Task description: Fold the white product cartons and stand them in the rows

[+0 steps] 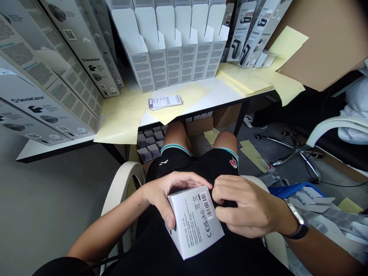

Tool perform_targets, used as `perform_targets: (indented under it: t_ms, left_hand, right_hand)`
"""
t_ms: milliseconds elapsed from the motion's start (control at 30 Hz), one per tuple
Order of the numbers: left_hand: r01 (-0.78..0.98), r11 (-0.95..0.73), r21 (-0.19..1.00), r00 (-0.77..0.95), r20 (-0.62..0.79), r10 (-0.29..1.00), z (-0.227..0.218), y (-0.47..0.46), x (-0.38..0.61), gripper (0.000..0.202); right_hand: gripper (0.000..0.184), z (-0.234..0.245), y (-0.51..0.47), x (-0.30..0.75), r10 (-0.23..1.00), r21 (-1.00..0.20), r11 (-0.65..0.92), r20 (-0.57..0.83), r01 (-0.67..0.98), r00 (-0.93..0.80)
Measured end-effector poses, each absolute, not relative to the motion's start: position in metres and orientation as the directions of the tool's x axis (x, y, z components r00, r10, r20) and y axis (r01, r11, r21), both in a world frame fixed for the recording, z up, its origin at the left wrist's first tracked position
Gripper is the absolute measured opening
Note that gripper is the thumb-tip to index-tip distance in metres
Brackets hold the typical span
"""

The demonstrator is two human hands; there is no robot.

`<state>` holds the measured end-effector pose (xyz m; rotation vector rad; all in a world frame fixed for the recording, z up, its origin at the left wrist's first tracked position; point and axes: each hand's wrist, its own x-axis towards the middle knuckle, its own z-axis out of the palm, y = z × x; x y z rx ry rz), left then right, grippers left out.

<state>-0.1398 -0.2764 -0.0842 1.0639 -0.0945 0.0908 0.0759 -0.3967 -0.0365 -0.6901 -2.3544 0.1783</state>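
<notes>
The left fingers (188, 179) wrap over the far edge of the box (195, 224), with the thumb pressed on its near left corner, so the left hand (168, 193) grasps it firmly; the right fingers (227, 193) curl against the box's upper right corner, and I cannot tell from my end whether they pinch a flap or only rest there (the knuckles hide that edge); the right hand (253, 209) wears a band (297, 220) at the wrist. The box lies tilted on the lap (198, 163), label side up, well below the worktop (227, 90).

As I judge it, the box is held mostly by one hand; if the left thumb slackens, it could slide off between the knees to the floor; a hard pinch on the right could crease that corner.

An armrest (120, 188) sits just beside the left forearm and could catch the elbow; trays (149, 143) stand under the worktop near the knees; up top, leaflets (165, 102) lie on yellow paper (123, 115), with a row of open cartons (175, 50) behind and stacks (43, 76) crowding the left; the worktop's front edge stands between the lap and all of these; on the right are a blue bin (290, 189) and a second chair (336, 126).
</notes>
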Motion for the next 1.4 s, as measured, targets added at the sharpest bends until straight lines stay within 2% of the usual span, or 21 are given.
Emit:
perform_targets:
  t_ms: [100,267,400,500,667,767,900,1133,1400]
  left_hand:
    - [-0.162,0.461,0.872,0.987,0.142,0.079,-0.083,-0.276,-0.141,0.097]
    - [-0.214,0.388,0.897,0.975,0.171,0.142,-0.08,-0.278,-0.145,0.102]
    - [-0.283,0.289,0.915,0.949,0.222,0.225,-0.075,-0.279,-0.148,0.104]
    - [-0.266,0.241,0.933,0.955,0.222,0.195,-0.07,-0.278,-0.148,0.106]
    - [-0.209,0.312,0.927,0.977,0.181,0.116,-0.066,-0.276,-0.146,0.1]
    - [-0.185,0.357,0.916,0.982,0.155,0.111,-0.067,-0.277,-0.145,0.098]
    - [-0.174,0.407,0.897,0.984,0.146,0.101,-0.068,-0.277,-0.145,0.095]
    - [-0.16,0.442,0.883,0.985,0.114,0.127,-0.071,-0.276,-0.146,0.09]
    - [-0.122,0.487,0.865,0.991,0.077,0.111,-0.076,-0.274,-0.142,0.089]
  right_hand:
    - [0.028,-0.043,-0.399,0.074,0.569,-0.4,0.821,0.63,0.407,-0.528]
    - [0.027,-0.054,-0.404,0.066,0.562,-0.406,0.824,0.668,0.395,-0.487]
    - [0.035,-0.055,-0.406,0.061,0.61,-0.503,0.788,0.716,0.356,-0.339]
    - [0.036,-0.045,-0.408,0.065,0.621,-0.545,0.78,0.731,0.307,-0.281]
    - [0.018,-0.017,-0.408,0.078,0.619,-0.461,0.784,0.63,0.417,-0.469]
    - [0.017,-0.004,-0.405,0.08,0.631,-0.449,0.775,0.534,0.444,-0.563]
    - [0.018,0.009,-0.402,0.074,0.667,-0.44,0.744,0.436,0.503,-0.605]
    - [0.036,0.016,-0.401,0.063,0.677,-0.351,0.736,0.398,0.58,-0.619]
    - [0.028,0.0,-0.393,0.064,0.609,-0.275,0.792,0.408,0.545,-0.68]
